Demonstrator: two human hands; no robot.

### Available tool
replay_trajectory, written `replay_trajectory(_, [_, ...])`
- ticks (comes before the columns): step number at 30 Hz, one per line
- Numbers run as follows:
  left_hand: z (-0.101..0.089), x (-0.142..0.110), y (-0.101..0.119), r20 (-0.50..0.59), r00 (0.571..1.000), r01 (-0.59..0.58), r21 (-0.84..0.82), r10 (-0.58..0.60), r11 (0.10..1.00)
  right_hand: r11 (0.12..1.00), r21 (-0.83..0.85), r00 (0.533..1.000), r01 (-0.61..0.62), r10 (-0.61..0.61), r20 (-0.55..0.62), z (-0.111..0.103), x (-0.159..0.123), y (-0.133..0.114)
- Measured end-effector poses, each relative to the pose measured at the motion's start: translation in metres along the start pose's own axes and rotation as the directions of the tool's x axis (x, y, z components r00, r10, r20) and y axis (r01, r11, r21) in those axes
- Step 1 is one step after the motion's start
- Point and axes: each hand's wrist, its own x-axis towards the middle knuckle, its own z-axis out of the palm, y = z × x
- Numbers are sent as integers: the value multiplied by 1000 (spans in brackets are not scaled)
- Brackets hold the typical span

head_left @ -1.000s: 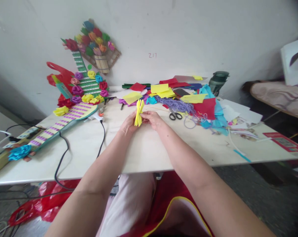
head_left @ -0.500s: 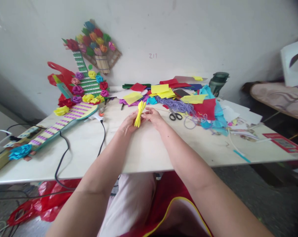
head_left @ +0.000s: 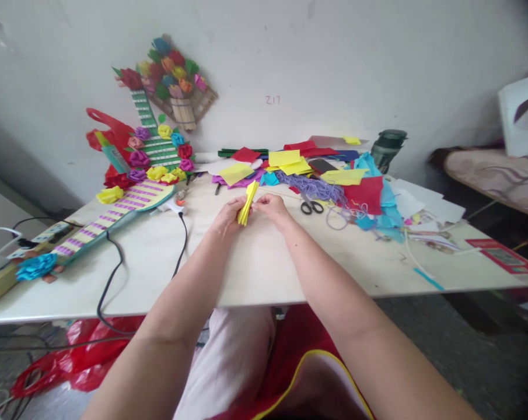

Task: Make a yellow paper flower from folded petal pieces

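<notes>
A bundle of folded yellow paper (head_left: 247,204), narrow in the middle and fanned at the ends, stands upright above the table. My left hand (head_left: 229,216) grips its middle from the left side. My right hand (head_left: 273,209) is just to its right, thumb and fingers pinched together close to the paper; whatever lies between those fingertips is too small to make out. Behind the hands are yellow paper sheets (head_left: 236,174). To the right lie black-handled scissors (head_left: 311,207) beside a tangle of purple yarn (head_left: 314,188).
On the left lies a glue gun (head_left: 172,206) with a black cord, near a guitar-shaped craft piece (head_left: 115,216) with paper flowers. Red paper (head_left: 363,195), a dark phone (head_left: 322,166) and a green bottle (head_left: 388,150) are at the back right. The table's front edge runs below my forearms.
My right hand has drawn slightly right, away from the yellow paper, and its fingers have closed into a pinch. My left hand keeps hold of the paper in nearly the same place.
</notes>
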Motion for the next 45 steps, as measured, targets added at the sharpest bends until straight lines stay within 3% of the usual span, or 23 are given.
replay_trajectory(10, [-4,6,-5,-43,999,-21,-6,21,1000,998,49,999,31,-32,23,2,-3,-3])
replay_trajectory(17, [-6,5,-5,-38,992,-118,92,122,989,985,147,993,-85,72,93,0,-10,-16])
replay_trajectory(25, [2,-2,-2,-5,955,-287,218,295,933,944,265,981,-195,185,64,-2,-12,-19])
replay_trajectory(29, [2,0,-2,15,915,-385,342,404,858,913,339,973,-225,227,33,-2,-10,-17])
replay_trajectory(35, [4,1,-2,99,829,-498,577,550,647,875,419,969,-245,240,65,-3,-7,-12])
replay_trajectory(40, [11,-6,4,143,774,-557,619,617,554,862,467,979,-196,198,46,-5,-5,-12])
replay_trajectory(45, [10,-10,9,135,837,-489,621,531,613,880,460,992,-122,121,30,-6,-6,-14])
